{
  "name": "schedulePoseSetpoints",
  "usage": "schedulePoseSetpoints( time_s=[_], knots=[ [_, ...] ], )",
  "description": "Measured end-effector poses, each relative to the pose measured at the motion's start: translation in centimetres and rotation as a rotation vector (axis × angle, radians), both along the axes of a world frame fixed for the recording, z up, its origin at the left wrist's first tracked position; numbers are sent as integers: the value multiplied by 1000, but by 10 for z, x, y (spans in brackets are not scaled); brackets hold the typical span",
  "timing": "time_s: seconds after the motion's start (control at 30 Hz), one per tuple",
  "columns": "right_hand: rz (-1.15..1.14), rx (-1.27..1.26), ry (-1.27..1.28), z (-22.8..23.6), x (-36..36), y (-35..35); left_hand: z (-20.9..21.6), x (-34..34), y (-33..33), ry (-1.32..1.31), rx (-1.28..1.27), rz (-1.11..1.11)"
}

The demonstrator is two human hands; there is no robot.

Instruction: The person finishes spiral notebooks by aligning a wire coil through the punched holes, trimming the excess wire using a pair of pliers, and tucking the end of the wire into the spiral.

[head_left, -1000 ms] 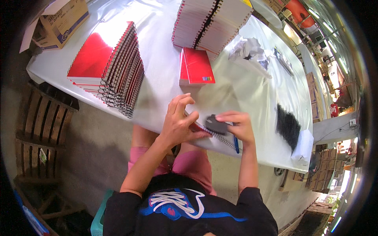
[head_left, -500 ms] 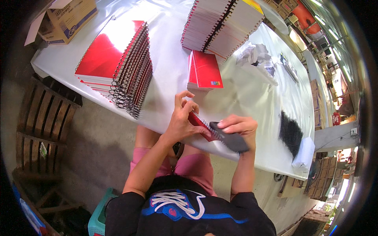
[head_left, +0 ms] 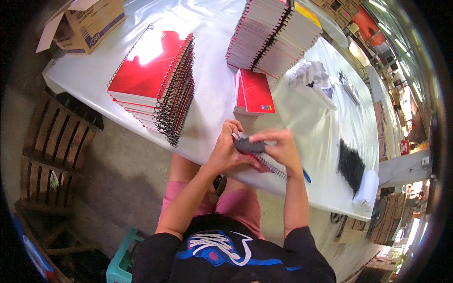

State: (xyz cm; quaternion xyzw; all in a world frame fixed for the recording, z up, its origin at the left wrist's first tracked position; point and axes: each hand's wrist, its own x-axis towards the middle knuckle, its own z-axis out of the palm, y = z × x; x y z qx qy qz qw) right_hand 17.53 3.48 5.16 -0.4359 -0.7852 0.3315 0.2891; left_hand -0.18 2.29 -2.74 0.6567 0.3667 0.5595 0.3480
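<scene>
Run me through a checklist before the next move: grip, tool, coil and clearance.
1. Left hand holding the red notebook: ok.
2. Right hand holding the dark tool: ok.
3. Whole spiral coil in sight: not ok, the tool and hands cover part of it.
4. Dark tool touching the coil: cannot tell from this angle.
5. Black coils clear of both hands: ok, they lie off to the right.
</scene>
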Motion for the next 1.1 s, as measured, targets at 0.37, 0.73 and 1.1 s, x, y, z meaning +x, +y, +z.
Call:
schedulePoseSetpoints(
  time_s=[0.37, 0.73, 1.1],
  knots=[
    [-261, 71, 176, -7, 36, -11, -8, 3, -1, -35, 16, 18],
    [-793, 80, -765, -61, 90, -137, 9, -7, -18, -532, -445, -79],
    [-499, 332, 6, 11, -14, -139, 47, -2, -44, -138, 57, 334]
  ],
)
